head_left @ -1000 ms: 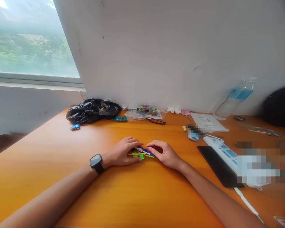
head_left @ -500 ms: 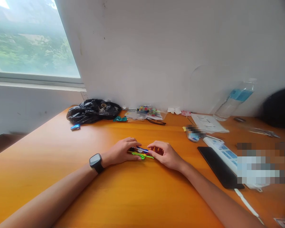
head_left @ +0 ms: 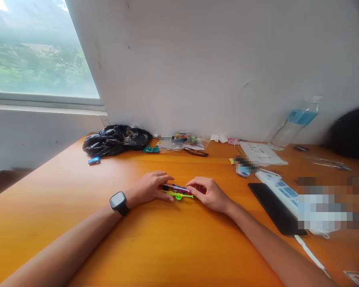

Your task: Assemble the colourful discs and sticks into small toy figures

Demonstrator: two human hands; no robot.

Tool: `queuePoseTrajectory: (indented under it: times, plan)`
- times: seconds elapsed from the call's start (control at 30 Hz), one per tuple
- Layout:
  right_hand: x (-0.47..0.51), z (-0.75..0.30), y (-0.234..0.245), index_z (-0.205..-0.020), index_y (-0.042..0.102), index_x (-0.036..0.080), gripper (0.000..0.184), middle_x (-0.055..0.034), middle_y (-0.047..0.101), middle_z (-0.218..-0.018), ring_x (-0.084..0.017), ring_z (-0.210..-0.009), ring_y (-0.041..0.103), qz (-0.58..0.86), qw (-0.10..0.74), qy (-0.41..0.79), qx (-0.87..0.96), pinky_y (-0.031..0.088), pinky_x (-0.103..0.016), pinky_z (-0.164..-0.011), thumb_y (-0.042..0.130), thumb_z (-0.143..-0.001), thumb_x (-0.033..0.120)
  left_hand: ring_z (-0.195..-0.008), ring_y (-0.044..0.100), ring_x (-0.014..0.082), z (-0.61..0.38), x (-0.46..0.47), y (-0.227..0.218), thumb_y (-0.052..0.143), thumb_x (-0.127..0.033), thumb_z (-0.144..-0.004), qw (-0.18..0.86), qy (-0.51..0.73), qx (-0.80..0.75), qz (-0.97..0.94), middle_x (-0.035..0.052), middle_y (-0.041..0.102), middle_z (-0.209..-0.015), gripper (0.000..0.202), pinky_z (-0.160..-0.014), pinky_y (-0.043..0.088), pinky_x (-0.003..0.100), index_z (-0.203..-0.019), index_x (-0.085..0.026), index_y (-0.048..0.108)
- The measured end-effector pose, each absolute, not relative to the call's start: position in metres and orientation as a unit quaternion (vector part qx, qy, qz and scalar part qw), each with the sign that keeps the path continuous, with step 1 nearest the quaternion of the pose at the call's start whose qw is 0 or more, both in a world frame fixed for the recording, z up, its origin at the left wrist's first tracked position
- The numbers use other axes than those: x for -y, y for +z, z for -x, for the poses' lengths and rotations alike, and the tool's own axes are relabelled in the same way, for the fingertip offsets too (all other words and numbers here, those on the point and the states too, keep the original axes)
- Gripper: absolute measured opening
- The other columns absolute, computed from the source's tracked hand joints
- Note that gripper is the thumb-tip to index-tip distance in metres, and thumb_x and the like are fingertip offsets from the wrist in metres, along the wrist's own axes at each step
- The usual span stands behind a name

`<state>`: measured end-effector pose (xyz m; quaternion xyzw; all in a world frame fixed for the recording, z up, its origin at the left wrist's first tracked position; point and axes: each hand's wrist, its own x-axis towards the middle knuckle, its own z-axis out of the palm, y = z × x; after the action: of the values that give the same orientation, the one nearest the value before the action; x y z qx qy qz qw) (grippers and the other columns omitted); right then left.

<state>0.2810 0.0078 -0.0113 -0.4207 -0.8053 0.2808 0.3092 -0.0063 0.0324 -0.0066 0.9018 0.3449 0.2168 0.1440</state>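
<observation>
A small bunch of coloured plastic pieces (head_left: 177, 191), green, blue, red, white and black, lies flat on the orange table (head_left: 167, 247) between my hands. My left hand (head_left: 149, 188), with a dark smartwatch (head_left: 118, 202) on its wrist, has its fingers curled around the left end of the bunch and presses on it. My right hand (head_left: 208, 193) curls over the right end, its fingertips touching the pieces. What lies under either palm is hidden.
Along the wall at the back lie a black plastic bag (head_left: 115, 139), clear bags of coloured parts (head_left: 184, 141), a paper sheet (head_left: 261, 153) and a water bottle (head_left: 296, 121). A black phone (head_left: 275, 207) and a white power strip (head_left: 283, 191) lie to the right.
Both hands have closed in slightly on the coloured pieces, and the bunch looks more gathered. The view has shifted a little.
</observation>
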Motion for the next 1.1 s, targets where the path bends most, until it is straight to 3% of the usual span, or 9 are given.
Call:
queuePoseTrajectory:
  times: [0.3,0.4,0.5,0.63,0.77,0.83,0.9,1.0,1.1]
  plan:
    - [-0.012,-0.283,-0.01,-0.096,0.077,0.022,0.031,-0.0047,0.072,-0.09,-0.016,-0.073,0.06,0.421,0.333,0.281,0.796,0.047,-0.03,-0.067,0.057,-0.104,0.045,-0.09,0.074,0.0245,0.015,-0.037,-0.011,0.072,-0.072,-0.084,0.178,0.23,-0.371,-0.882,0.0064,0.078,-0.109,0.065,-0.078,0.053,0.031,-0.128,-0.025,0.07]
    - [-0.014,-0.286,-0.008,-0.098,0.077,0.023,0.035,-0.0072,0.069,-0.098,-0.02,-0.084,0.064,0.411,0.357,0.266,0.795,0.05,-0.031,-0.071,0.054,-0.105,0.048,-0.087,0.073,0.0215,0.021,-0.042,-0.012,0.047,-0.062,-0.104,0.178,0.268,-0.419,-0.849,0.0041,0.079,-0.103,0.048,-0.077,0.052,0.03,-0.122,-0.025,0.073]
    - [-0.015,-0.288,-0.007,-0.085,0.077,0.022,0.046,-0.0091,0.064,-0.108,-0.023,-0.097,0.066,0.415,0.396,0.248,0.781,0.052,-0.034,-0.081,0.047,-0.108,0.049,-0.082,0.072,0.0196,0.028,-0.049,-0.011,0.027,-0.053,-0.111,0.194,0.33,-0.481,-0.789,0.0041,0.078,-0.094,0.058,-0.074,0.052,0.029,-0.104,-0.022,0.075]
    - [-0.016,-0.293,-0.003,-0.053,0.063,0.02,0.064,-0.0095,0.064,-0.112,-0.023,-0.094,0.066,0.426,0.442,0.197,0.765,0.05,-0.038,-0.089,0.042,-0.108,0.045,-0.079,0.07,0.0205,0.035,-0.059,-0.002,0.043,-0.055,-0.106,0.171,0.336,-0.515,-0.77,0.005,0.078,-0.095,0.045,-0.068,0.051,0.029,-0.099,-0.021,0.073]
    - [-0.02,-0.299,0.017,-0.043,0.051,0.02,0.066,-0.0105,0.067,-0.104,-0.02,-0.074,0.061,0.443,0.476,0.142,0.747,0.05,-0.04,-0.073,0.045,-0.105,0.043,-0.088,0.071,0.0228,0.036,-0.072,0.012,0.055,-0.048,-0.1,0.111,0.289,-0.521,-0.795,0.0068,0.076,-0.11,0.033,-0.072,0.054,0.032,-0.113,-0.022,0.071]
    - [-0.025,-0.3,0.037,-0.044,0.053,0.02,0.064,-0.0102,0.068,-0.103,-0.018,-0.065,0.058,0.452,0.498,0.129,0.729,0.049,-0.04,-0.066,0.047,-0.103,0.044,-0.096,0.071,0.0252,0.033,-0.085,0.021,0.06,-0.044,-0.097,0.06,0.249,-0.516,-0.817,0.0078,0.074,-0.118,0.032,-0.077,0.055,0.034,-0.12,-0.024,0.07]
    - [-0.036,-0.298,0.062,-0.044,0.057,0.02,0.064,-0.0097,0.069,-0.105,-0.019,-0.07,0.06,0.44,0.508,0.116,0.731,0.05,-0.04,-0.07,0.049,-0.103,0.046,-0.104,0.07,0.0287,0.026,-0.103,0.029,0.064,-0.039,-0.094,0.004,0.218,-0.507,-0.834,0.0092,0.072,-0.125,0.035,-0.082,0.055,0.037,-0.125,-0.024,0.068]
    - [-0.06,-0.29,0.101,-0.059,0.071,0.022,0.06,-0.0081,0.069,-0.104,-0.019,-0.079,0.063,0.398,0.509,0.154,0.747,0.052,-0.037,-0.074,0.048,-0.104,0.055,-0.117,0.065,0.0332,0.01,-0.133,0.036,0.064,-0.033,-0.092,-0.049,0.204,-0.512,-0.833,0.0117,0.069,-0.132,0.041,-0.091,0.054,0.041,-0.131,-0.022,0.067]
    - [-0.086,-0.283,0.13,-0.077,0.076,0.023,0.053,-0.0073,0.07,-0.096,-0.018,-0.074,0.061,0.373,0.549,0.219,0.715,0.052,-0.033,-0.069,0.054,-0.099,0.065,-0.119,0.061,0.0356,-0.007,-0.156,0.031,0.071,-0.034,-0.086,-0.06,0.194,-0.513,-0.834,0.0125,0.069,-0.133,0.049,-0.097,0.05,0.045,-0.133,-0.021,0.066]
